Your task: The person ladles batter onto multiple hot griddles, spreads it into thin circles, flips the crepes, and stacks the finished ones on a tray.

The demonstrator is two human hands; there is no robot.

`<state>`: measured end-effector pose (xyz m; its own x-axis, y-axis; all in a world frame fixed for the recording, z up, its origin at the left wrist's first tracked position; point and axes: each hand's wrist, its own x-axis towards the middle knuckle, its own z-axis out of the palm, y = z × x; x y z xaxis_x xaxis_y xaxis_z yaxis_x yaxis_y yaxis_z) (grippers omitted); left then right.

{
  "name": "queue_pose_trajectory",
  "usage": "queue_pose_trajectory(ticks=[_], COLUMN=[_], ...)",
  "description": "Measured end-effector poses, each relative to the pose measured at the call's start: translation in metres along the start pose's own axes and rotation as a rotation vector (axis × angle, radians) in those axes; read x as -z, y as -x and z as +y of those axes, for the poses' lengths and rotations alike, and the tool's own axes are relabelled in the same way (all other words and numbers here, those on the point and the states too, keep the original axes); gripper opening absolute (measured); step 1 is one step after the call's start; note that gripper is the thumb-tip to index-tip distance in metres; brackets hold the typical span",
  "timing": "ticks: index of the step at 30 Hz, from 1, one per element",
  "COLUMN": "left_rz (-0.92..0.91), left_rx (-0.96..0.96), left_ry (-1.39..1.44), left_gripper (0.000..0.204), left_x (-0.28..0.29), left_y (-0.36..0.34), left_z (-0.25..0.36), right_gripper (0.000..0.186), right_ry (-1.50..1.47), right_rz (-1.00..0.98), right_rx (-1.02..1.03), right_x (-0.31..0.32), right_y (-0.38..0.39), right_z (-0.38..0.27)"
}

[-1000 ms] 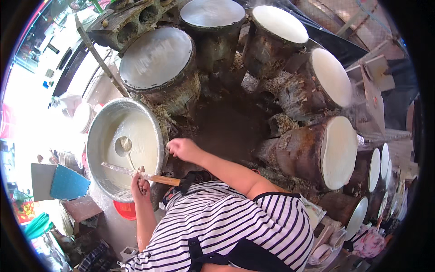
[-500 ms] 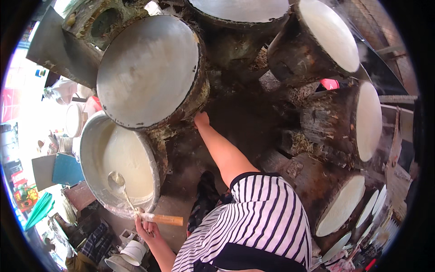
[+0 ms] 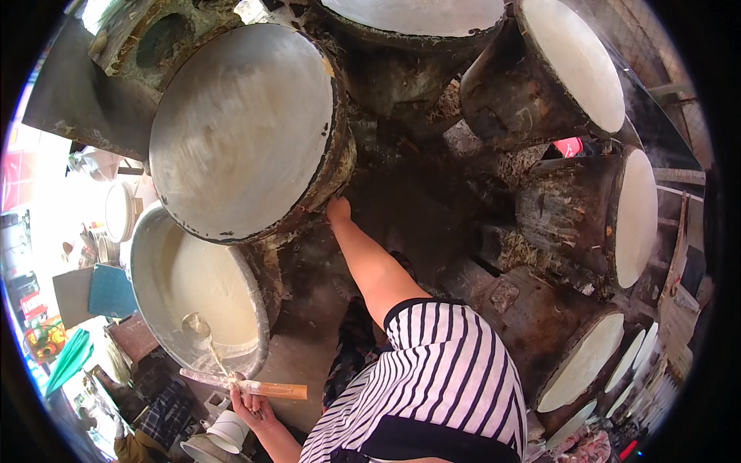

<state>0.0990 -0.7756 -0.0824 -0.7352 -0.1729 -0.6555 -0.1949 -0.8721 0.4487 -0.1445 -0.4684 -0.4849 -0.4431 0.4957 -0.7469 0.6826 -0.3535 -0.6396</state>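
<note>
My left hand (image 3: 253, 409) is closed around the handle of a metal ladle (image 3: 196, 327) and a flat wooden stick (image 3: 279, 390). The ladle's bowl hangs above a wide grey basin (image 3: 262, 297) of creamy pale liquid (image 3: 220, 282). One end of the stick is coated whitish; its other end is bare brown wood. Reaching forward, my right hand (image 3: 338, 210) is closed low at the side of a big round griddle (image 3: 247, 131) on a drum-like stove. Its fingers are partly hidden, so I cannot make out what they grip. Pale streaks mark the griddle's top.
More drum stoves with pale round tops stand around me, at the far side (image 3: 417, 11) and along the right (image 3: 575, 62). A metal sheet (image 3: 85, 100) leans left of the griddle. White buckets (image 3: 228, 432) sit at the lower left. Dark floor (image 3: 417, 193) lies between the stoves.
The griddle and basin appear slightly farther left and lower as the view shifts. My right hand stays at the griddle's side; my left still grips the ladle and stick.
</note>
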Motion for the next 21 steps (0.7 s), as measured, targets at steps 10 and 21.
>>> queue_pose_trajectory(ticks=[10, 21], left_rz=[0.012, -0.112], left_rx=[-0.033, -0.245], left_ry=[0.023, -0.291], left_gripper=[0.017, 0.036], left_x=[-0.001, -0.064], left_y=[0.002, -0.001], left_z=[0.012, -0.044], right_gripper=[0.046, 0.028], right_ry=[0.0, 0.678], right_rz=[-0.309, -1.616], right_rx=[-0.1, 0.26], right_x=[0.061, 0.105], right_y=[0.08, 0.417], right_z=[-0.025, -0.163])
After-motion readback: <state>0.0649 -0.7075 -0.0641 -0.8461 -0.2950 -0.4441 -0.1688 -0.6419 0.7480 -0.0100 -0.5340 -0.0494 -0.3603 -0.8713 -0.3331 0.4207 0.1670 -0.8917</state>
